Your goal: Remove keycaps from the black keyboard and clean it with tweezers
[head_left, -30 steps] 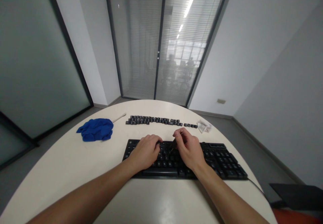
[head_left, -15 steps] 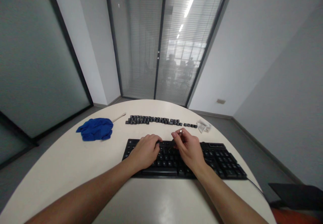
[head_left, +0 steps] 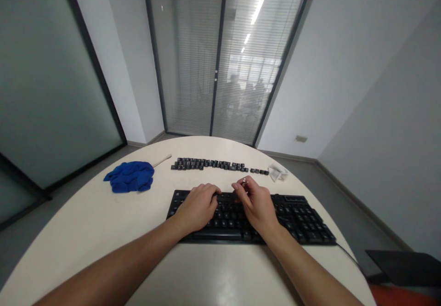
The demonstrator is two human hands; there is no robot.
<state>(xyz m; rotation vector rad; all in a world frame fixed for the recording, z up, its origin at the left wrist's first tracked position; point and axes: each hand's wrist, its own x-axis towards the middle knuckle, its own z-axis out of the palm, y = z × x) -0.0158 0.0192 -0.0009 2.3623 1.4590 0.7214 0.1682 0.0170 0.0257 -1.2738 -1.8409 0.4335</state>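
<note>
The black keyboard (head_left: pixel 303 218) lies with its long axis running left to right across the person, on the near half of the round white table (head_left: pixel 86 223); both hands sit on its middle section, well clear of its number-pad end.

The right hand (head_left: pixel 257 205) is closed in a pinch around a thin tool (head_left: pixel 244 181); only the tool's glinting upper end shows plainly, poking out above the knuckles at the keyboard's far edge. From there the tool slants down and to the left, toward the keys in the gap between the two hands; its lower end is lost against the dark keys, so whether it touches one cannot be told.

The left hand (head_left: pixel 198 207) lies palm down on the keyboard's left-middle part, fingers loosely bent over the keys, clasping nothing that shows; its fingertips reach the upper rows, just beside the spot the tool leans toward. That spot is to the left of the right hand and to the right of the left hand, and the right hand is the nearer one since it carries the tool.

Beyond the keyboard's far edge a row of loose keycaps (head_left: pixel 210 164) lies parallel to it; at the right end of that row is a crumpled clear wrapper (head_left: pixel 278 172). Beyond the keyboard's far left corner sits a bunched blue cloth (head_left: pixel 130 176), with a thin pale stick (head_left: pixel 162 161) just beside it, pointing toward the keycaps.
</note>
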